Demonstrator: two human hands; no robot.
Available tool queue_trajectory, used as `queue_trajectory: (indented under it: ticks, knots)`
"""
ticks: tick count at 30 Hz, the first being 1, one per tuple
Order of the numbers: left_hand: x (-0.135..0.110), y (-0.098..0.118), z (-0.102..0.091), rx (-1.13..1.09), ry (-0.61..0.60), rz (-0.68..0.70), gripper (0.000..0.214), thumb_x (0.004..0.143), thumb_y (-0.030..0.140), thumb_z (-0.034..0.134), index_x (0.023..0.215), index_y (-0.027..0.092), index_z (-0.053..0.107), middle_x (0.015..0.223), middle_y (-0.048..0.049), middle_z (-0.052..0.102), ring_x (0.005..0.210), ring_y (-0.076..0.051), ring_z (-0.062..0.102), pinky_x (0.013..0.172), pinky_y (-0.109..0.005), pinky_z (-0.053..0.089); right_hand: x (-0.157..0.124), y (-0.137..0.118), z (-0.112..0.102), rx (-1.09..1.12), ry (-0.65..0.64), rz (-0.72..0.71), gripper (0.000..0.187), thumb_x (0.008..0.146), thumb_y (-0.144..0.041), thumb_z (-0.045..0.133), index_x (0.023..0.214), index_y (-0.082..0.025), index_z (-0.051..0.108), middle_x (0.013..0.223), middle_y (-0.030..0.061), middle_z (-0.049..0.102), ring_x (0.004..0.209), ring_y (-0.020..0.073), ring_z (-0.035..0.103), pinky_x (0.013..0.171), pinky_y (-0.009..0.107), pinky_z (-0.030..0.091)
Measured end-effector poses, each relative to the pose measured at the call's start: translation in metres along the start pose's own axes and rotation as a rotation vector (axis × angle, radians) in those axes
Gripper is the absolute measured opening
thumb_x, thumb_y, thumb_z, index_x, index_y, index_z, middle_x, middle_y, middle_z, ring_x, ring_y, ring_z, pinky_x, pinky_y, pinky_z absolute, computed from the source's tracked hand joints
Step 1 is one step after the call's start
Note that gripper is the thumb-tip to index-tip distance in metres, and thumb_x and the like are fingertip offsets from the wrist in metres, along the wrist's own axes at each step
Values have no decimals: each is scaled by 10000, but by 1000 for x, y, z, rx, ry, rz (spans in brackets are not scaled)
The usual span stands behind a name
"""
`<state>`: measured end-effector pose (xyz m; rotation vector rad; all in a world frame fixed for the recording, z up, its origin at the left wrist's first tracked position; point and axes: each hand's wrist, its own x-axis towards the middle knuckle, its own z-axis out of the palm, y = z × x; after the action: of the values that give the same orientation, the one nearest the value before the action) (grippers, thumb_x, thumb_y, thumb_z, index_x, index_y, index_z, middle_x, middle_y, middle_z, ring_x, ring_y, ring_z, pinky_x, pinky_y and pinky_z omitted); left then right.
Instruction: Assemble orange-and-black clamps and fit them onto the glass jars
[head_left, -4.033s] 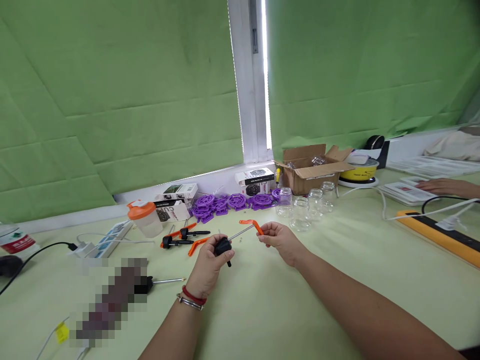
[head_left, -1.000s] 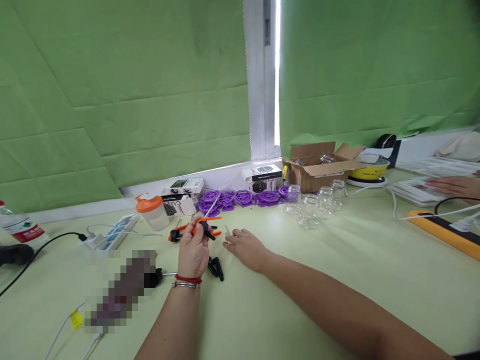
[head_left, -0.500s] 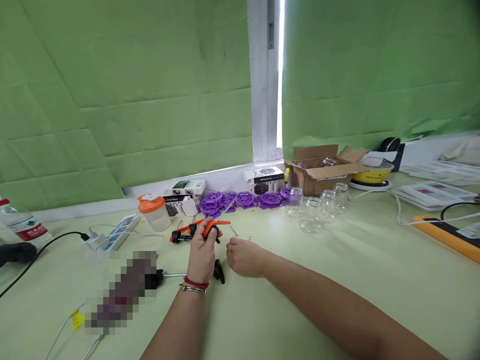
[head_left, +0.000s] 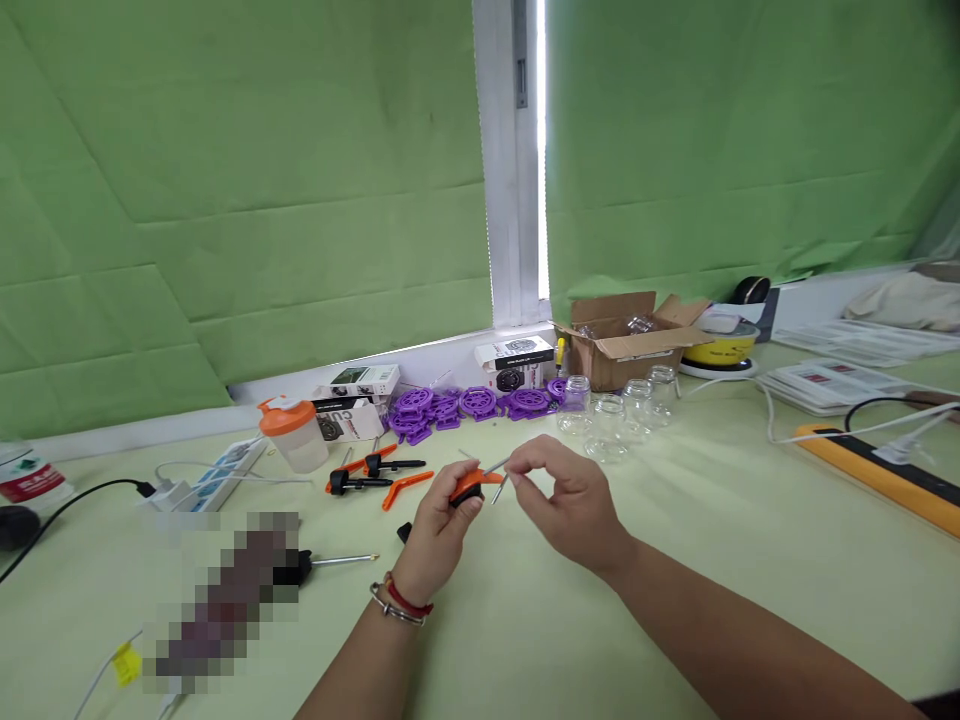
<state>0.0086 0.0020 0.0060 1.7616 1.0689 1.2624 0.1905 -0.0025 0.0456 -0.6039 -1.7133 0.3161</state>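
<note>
My left hand (head_left: 435, 530) is raised over the green table (head_left: 675, 560) and pinches a small clamp piece (head_left: 471, 486), orange with a black part and a thin metal rod. My right hand (head_left: 570, 500) is closed just to its right, thumb and forefinger pinching something small and metallic (head_left: 501, 487) at the rod's end; I cannot make out what it is. A small black part (head_left: 404, 531) lies on the table behind my left hand.
More orange and black clamp pieces (head_left: 367, 475) lie beyond my hands. Purple plastic wheels (head_left: 465, 404), small boxes, an orange-lidded cup (head_left: 289, 432) and glass jars (head_left: 615, 412) stand further back. A cardboard box (head_left: 626, 340), a yellow power strip (head_left: 885, 470) and cables are at right.
My right hand has lifted off the table with a small metal piece and come up to the clamp piece. My left hand has shifted right and nearer, still holding it.
</note>
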Motion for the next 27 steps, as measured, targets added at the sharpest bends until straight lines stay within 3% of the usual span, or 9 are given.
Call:
queue_trajectory:
  ticks: [3, 8, 27]
  knots:
    - [-6, 7, 10, -33, -158, -1, 376, 843, 276, 525, 1215, 238, 489, 1144, -95, 533, 975, -195, 514, 865, -339, 408, 2, 1, -6, 89, 37, 175, 95, 808, -127, 524, 799, -192, 592, 794, 29, 596, 749, 142, 562, 700, 292, 473]
    - [-10, 13, 22, -101, -318, -14, 350, 849, 256, 521, 1194, 208, 483, 910, -49, 530, 797, -144, 457, 741, -283, 405, -4, 8, -4, 212, -21, 257, 109, 797, -120, 524, 791, -189, 607, 795, 27, 605, 745, 140, 576, 705, 286, 490]
    - [-8, 7, 26, -208, -340, -100, 322, 823, 293, 563, 1125, 202, 501, 915, -40, 538, 843, -165, 487, 770, -298, 402, -9, 15, -2, 143, -106, 211, 134, 779, -116, 513, 795, -185, 626, 775, 32, 634, 765, 143, 583, 707, 286, 495]
